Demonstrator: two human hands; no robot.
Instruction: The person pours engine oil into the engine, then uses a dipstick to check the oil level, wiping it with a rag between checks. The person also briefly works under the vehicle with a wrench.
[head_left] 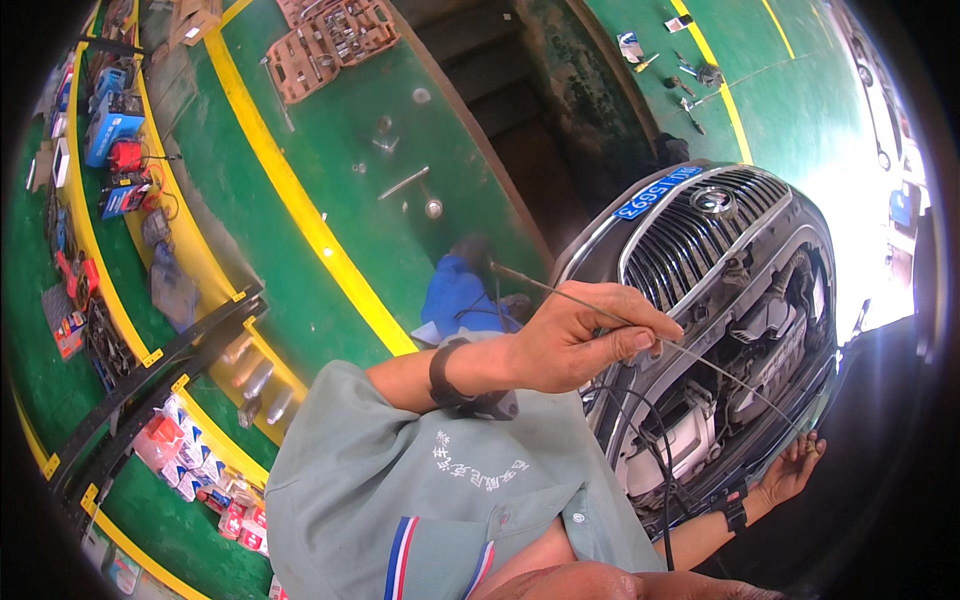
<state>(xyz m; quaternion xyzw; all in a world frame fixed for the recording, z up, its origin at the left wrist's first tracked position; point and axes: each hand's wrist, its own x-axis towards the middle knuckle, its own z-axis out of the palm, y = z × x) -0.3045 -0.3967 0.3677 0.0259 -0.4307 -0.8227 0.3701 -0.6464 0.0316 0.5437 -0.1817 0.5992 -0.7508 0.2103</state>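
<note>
A long thin metal rod that looks like an oil dipstick point(735, 382) stretches slantwise over the front of a dark car point(650, 225). Around its middle, my left hand point(590, 335) has thumb and fingers pinched together; the free tip sticks out past the knuckles to the left. My right hand point(790, 470), at the lower right by the far edge of the engine bay, grips the rod's other end, where something small and yellowish shows. The engine bay point(750, 370) lies uncovered below the rod. Black tubing point(665, 440) hangs beside it.
A dark recess with steps point(490, 60) opens in the green floor beyond the car. An open socket set case point(330, 45), a metal bar point(405, 184) and other tools point(690, 90) lie on the floor. Yellow-edged shelves point(100, 250) with boxes line the left.
</note>
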